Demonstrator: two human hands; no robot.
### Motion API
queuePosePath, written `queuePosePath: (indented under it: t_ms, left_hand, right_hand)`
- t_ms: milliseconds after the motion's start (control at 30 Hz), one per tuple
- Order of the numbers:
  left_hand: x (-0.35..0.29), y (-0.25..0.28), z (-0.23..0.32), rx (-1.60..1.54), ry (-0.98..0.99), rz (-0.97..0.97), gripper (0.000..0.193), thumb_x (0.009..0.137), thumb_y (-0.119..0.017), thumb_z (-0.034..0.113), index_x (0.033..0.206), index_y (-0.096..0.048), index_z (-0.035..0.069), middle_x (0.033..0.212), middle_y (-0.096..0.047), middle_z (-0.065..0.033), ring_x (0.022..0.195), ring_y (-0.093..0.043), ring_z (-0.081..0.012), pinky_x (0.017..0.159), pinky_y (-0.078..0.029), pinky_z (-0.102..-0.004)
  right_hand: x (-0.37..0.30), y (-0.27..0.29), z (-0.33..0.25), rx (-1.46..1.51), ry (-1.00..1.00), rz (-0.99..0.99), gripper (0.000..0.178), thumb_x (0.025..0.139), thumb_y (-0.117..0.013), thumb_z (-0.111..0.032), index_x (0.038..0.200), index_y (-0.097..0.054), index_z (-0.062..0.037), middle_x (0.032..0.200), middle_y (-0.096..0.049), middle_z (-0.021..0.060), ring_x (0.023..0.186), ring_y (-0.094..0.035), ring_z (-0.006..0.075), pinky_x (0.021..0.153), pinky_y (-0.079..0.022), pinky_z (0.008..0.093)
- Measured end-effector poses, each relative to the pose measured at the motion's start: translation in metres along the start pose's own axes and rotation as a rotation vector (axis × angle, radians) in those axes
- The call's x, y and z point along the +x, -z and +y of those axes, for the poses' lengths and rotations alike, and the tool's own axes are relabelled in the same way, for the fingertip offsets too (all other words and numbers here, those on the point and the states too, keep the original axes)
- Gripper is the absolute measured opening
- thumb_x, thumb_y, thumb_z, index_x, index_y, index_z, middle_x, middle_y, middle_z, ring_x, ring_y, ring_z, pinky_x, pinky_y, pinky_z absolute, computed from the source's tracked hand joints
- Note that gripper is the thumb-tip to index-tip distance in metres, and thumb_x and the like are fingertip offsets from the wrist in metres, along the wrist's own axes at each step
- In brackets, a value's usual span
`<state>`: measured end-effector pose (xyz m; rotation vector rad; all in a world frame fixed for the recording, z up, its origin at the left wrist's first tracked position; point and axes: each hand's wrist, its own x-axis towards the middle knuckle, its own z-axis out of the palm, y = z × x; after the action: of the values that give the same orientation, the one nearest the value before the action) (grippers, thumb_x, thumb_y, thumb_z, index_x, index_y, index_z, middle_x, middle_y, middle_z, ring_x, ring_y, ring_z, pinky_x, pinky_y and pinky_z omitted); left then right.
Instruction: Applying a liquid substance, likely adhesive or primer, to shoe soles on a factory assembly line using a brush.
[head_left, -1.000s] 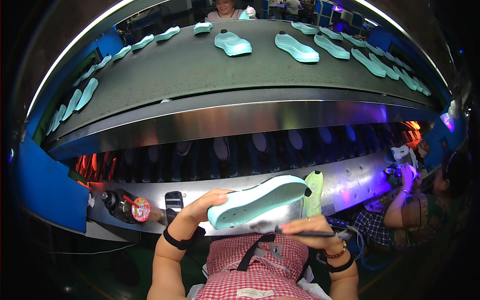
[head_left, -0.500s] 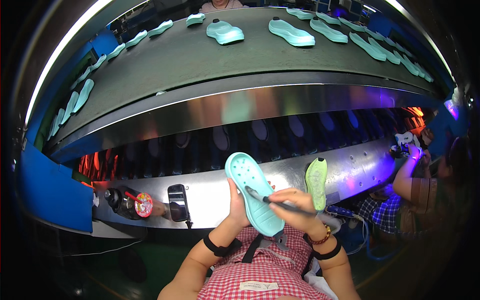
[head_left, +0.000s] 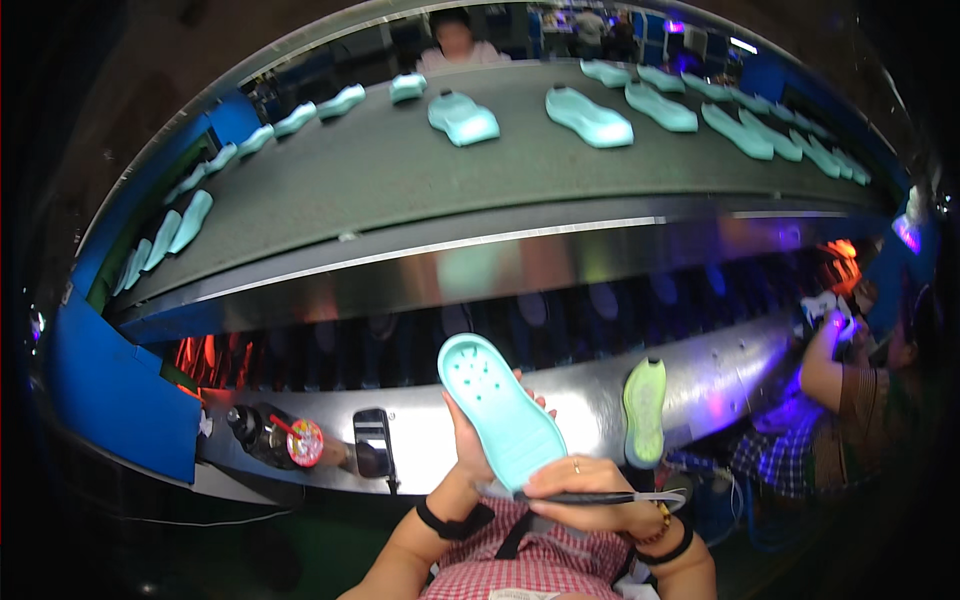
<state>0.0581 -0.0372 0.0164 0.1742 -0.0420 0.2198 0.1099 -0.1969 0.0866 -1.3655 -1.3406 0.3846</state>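
A turquoise shoe sole (head_left: 500,405) is tilted in front of me, its hollow inner face with small holes towards me. My left hand (head_left: 468,445) is wrapped round it from beneath, thumb on the left edge and fingertips past the right edge. My right hand (head_left: 590,505) grips a dark-handled brush (head_left: 590,497), its tip by the sole's lower end. The right fingers also lie against that end of the sole. On the metal ledge to the right rests a yellow-green sole (head_left: 645,410), apart from both hands.
Several turquoise soles (head_left: 590,118) lie on the dark conveyor belt (head_left: 380,170) beyond. Below it, a dark slot glows red at both ends. A phone (head_left: 372,445), lidded cup (head_left: 304,443) and dark bottle (head_left: 245,425) occupy the metal ledge (head_left: 415,420). Another person's arm (head_left: 822,360) is at right.
My right hand has brought the brush from the sole's middle down to its lower end, the handle now lying nearly level. My view has tilted up, so the scene sits lower.
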Motion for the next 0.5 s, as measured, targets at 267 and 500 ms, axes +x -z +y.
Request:
queuePosePath:
  t_ms: [267, 500]
  left_hand:
    - [0.001, -0.006, 0.009, 0.116, -0.084, -0.086, 0.092, 0.069, -0.026, 0.078, 0.123, -0.039, 0.004, 0.101, -0.054, -0.0139, 0.097, -0.052, -0.0286, 0.096, -0.032, -0.0520]
    - [0.005, -0.008, 0.013, 0.137, -0.102, -0.195, 0.090, 0.070, -0.024, 0.077, 0.123, -0.038, 0.005, 0.110, -0.050, -0.0166, 0.101, -0.052, -0.0337, 0.087, -0.042, -0.0470]
  right_hand:
    - [-0.014, 0.006, -0.006, 0.068, -0.033, -0.118, 0.022, 0.069, -0.067, 0.002, 0.090, -0.064, -0.0012, 0.088, -0.063, 0.0118, 0.084, -0.061, 0.0205, 0.074, -0.048, 0.0287]
    - [-0.008, 0.003, -0.015, -0.003, -0.048, -0.079, 0.025, 0.066, -0.068, 0.004, 0.090, -0.064, -0.0003, 0.089, -0.064, 0.0125, 0.085, -0.061, 0.0212, 0.077, -0.048, 0.0293]
